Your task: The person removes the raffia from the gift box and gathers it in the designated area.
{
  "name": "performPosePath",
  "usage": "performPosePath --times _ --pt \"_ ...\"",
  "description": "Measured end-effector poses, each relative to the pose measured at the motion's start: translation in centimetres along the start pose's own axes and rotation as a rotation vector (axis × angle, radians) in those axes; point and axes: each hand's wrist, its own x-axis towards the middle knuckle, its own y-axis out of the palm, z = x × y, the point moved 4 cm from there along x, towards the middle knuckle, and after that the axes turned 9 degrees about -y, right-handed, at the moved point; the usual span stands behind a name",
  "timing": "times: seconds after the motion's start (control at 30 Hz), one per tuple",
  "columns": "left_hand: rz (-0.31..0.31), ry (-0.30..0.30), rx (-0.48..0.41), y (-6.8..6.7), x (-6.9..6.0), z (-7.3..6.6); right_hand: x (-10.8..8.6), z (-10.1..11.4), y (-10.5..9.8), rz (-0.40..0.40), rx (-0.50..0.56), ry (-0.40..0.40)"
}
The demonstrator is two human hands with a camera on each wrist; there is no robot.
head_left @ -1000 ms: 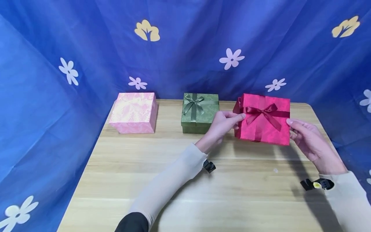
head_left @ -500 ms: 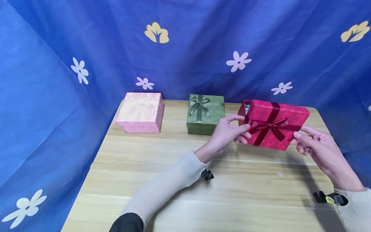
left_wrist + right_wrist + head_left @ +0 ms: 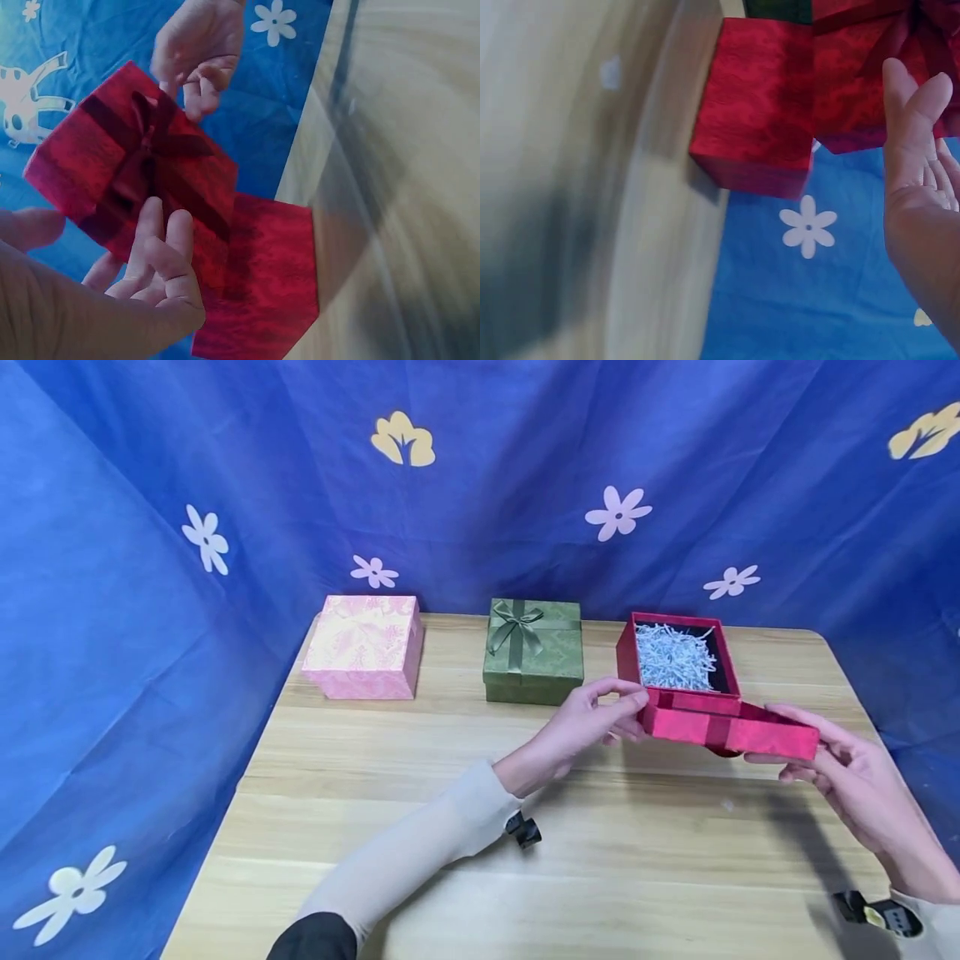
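The red lid (image 3: 772,737) is tilted in front of the red box (image 3: 628,652), which stands uncovered with light blue paper shreds (image 3: 675,657) inside. My left hand (image 3: 573,731) pinches the lid's left end; my right hand (image 3: 873,789) holds its right end, with fingers beneath it. In the left wrist view the lid (image 3: 105,150) shows its dark red bow, with fingers of the left hand (image 3: 112,307) against it and the right hand (image 3: 201,49) at the far edge. In the right wrist view the right hand (image 3: 922,180) touches the lid (image 3: 855,97) beside the box (image 3: 757,97).
A green box (image 3: 551,652) with a ribbon bow stands left of the red box, and a pink box (image 3: 363,643) farther left, both lidded. They stand along the back of the wooden table (image 3: 600,877), before a blue flowered curtain (image 3: 495,485).
The red lid has come off the box and moved forward and to the right, tipping over; the blue shreds now show. Both hands have moved with it, the right hand lower and farther right.
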Motion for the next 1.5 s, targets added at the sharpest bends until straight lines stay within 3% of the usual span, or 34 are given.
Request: performPosePath --times 0.1,0.2,0.27,0.43,0.53,0.63,0.83,1.1,1.5 --pt "0.026 -0.005 0.027 0.3 -0.2 0.7 -0.6 -0.5 0.1 0.028 0.169 -0.008" --pt "0.039 -0.014 0.039 0.5 -0.5 1.4 -1.3 -1.2 0.2 0.025 0.223 0.011" --pt "0.030 -0.018 0.044 0.5 -0.6 1.9 -1.7 -1.8 0.3 -0.007 0.202 0.055" --pt "0.000 -0.035 0.031 0.6 -0.4 3.5 -3.0 -3.6 0.2 -0.085 -0.010 0.186" --pt "-0.008 -0.051 0.029 0.8 -0.3 4.6 -3.8 -4.5 0.1 -0.074 -0.123 0.230" --pt "-0.018 -0.051 0.031 1.2 -0.3 5.6 -4.5 -5.1 0.0 -0.034 -0.173 0.221" --pt "-0.025 -0.043 0.050 1.7 -0.3 7.3 -5.3 -5.9 -0.4 0.052 -0.122 0.145" --pt "-0.054 -0.068 0.110 1.9 0.4 9.4 -5.2 -7.8 -1.4 0.115 -0.157 0.201" --pt "-0.107 -0.071 0.311 2.5 0.4 9.8 -5.3 -8.7 -1.9 0.167 -0.208 0.206"
